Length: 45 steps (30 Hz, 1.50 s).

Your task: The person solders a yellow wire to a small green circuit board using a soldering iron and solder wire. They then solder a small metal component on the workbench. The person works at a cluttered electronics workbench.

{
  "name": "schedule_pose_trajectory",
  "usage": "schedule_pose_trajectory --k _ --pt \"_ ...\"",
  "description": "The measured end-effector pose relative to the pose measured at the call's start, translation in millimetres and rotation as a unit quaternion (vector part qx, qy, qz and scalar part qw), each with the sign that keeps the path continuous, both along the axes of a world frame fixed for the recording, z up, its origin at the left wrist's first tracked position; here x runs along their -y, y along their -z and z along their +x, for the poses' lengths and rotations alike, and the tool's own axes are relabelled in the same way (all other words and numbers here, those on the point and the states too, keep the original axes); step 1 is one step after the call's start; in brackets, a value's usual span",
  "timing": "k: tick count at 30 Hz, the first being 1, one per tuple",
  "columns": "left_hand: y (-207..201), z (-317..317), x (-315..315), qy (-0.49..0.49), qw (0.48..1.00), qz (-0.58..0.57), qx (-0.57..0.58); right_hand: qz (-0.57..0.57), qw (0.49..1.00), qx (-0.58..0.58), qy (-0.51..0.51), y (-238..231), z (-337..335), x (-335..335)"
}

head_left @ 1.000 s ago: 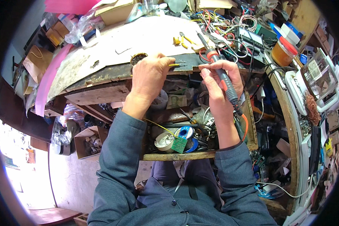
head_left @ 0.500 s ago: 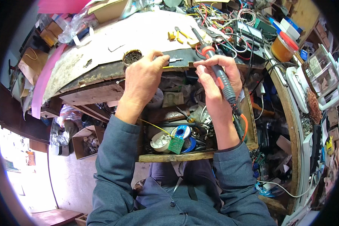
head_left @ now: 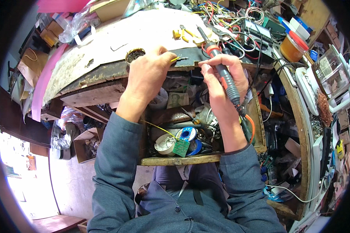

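Observation:
My left hand (head_left: 148, 73) is closed at the bench's front edge, pinching a yellow wire (head_left: 174, 59) whose end sticks out past the fingertips. Beside that end lies a small metal piece (head_left: 182, 58) on a dark patch of the bench; I cannot tell whether they touch. A round tin of dark brown stuff (head_left: 135, 55) stands just behind the left knuckles. My right hand (head_left: 224, 77) grips a soldering iron (head_left: 229, 83) with a black and orange handle, its tip pointing up and away. In the open drawer, a yellow wire runs to a green circuit board (head_left: 181, 148).
Yellow-handled pliers (head_left: 184, 34) and tangled cables (head_left: 221, 17) lie at the back. The open drawer (head_left: 179, 160) below my hands holds a solder spool (head_left: 188, 134) and a white round reel (head_left: 164, 144). An orange jar with a red lid (head_left: 293, 46) stands at right.
My left hand has shifted slightly, and the wire's end now points up beside the small metal piece. The soldering iron has moved slightly left and stays in my right hand.

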<state>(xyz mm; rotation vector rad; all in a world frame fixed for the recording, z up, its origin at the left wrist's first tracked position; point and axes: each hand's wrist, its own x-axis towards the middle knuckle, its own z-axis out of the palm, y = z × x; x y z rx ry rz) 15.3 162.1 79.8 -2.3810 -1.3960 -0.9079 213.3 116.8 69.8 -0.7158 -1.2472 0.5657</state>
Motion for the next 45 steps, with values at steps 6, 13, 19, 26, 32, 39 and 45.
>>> schedule_pose_trajectory --k 6,13,19,26,32,39,45 --pt "1.2 -6.1 -6.4 0.027 0.997 0.037 -0.058 0.02 0.994 0.089 0.053 4.5 -0.5 -3.2" --pt "1.6 -3.5 11.8 0.1 0.982 0.161 -0.008 0.038 0.994 0.096 0.026 13.2 0.0 -10.6" --pt "-7.2 -4.6 29.1 0.136 0.977 0.167 -0.014 0.056 0.997 0.062 0.002 10.3 -0.9 -7.0" --pt "-1.8 -4.2 32.2 0.16 0.98 0.121 0.008 0.059 0.995 0.08 0.003 6.4 -1.0 -1.9" --pt "-14.9 1.5 40.1 0.163 0.981 -0.025 0.103 0.077 0.994 0.078 -0.006 5.2 0.5 -2.2" --pt "-9.8 0.7 37.4 0.173 0.976 0.004 0.132 0.068 0.992 0.103 0.01 -1.4 1.3 5.4" --pt "-9.9 4.6 41.2 0.171 0.974 0.007 0.15 0.061 0.993 0.1 0.007 -2.1 2.4 6.6"
